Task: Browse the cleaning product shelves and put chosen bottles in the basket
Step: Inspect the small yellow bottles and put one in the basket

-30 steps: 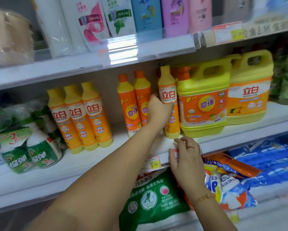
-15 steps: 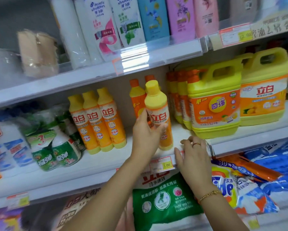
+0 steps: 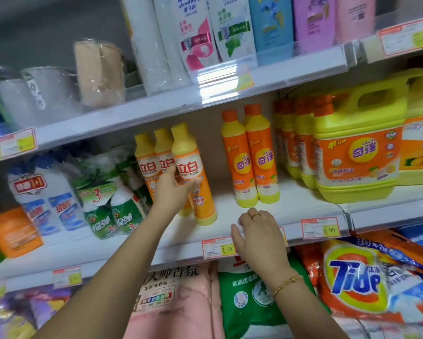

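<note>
Two bare hands work at the middle shelf [image 3: 298, 206] of a cleaning-product display, seen from the head camera. Left hand [image 3: 173, 192]: fingers [image 3: 193, 186] and thumb curl round the label zone of a yellow dish-soap bottle [image 3: 198, 167], gripping it at mid-height. That bottle leans with its cap toward the left and its base low at the shelf surface; whether the base touches the shelf cannot be told. It is just in front of two matching yellow bottles [image 3: 144, 165], which stand upright and are partly hidden by it and by the hand. Right hand [image 3: 259, 233]: fingers relaxed and lightly bent, holding nothing, resting on the front edge of the same shelf between the 3.50 price tag [image 3: 219, 247] and the 8.00 price tag [image 3: 320, 227]. A ring shows on one finger and a gold bracelet [image 3: 287, 282] on the wrist. Two orange bottles [image 3: 264, 162] with yellow bases stand upright side by side, apart from the held bottle and just behind the right hand. Farther right stands a large yellow handled jug [image 3: 357, 152]. Green-and-white spray bottles [image 3: 122, 211] occupy the shelf's left part. Shampoo bottles [image 3: 205, 33] line the shelf above; a Tide bag [image 3: 354, 282], a green bag [image 3: 249, 307] and a pink bag [image 3: 176, 297] lie on the shelf below
</note>
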A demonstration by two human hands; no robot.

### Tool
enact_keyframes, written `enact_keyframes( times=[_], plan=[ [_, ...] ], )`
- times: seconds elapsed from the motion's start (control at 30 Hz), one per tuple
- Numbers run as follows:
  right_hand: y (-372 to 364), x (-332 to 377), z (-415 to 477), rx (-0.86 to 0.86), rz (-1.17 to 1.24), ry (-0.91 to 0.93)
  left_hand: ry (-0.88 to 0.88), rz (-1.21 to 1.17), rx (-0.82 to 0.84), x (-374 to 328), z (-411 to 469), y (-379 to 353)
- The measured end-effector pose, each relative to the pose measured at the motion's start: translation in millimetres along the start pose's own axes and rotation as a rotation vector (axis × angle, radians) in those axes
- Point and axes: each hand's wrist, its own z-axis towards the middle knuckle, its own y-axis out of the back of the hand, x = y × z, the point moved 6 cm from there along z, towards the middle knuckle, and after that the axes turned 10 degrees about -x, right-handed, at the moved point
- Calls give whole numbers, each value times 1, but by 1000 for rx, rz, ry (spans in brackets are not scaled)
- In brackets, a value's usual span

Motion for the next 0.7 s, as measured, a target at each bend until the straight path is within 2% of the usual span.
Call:
enact_keyframes(
  times=[0.13, 0.27, 0.5, 0.7],
  plan=[
    [-1, 0, 0, 37, 2, -16, 39, -4, 32, 5, 10, -5],
    [0, 0, 0, 48, 26, -31, 31, 24, -26, 7, 11, -6],
    [0, -1, -1, 73, 27, -52, 186, 78, 70, 34, -5, -19],
    [2, 0, -1, 93, 34, -48, 169, 93, 91, 31, -6, -19]
  ],
)
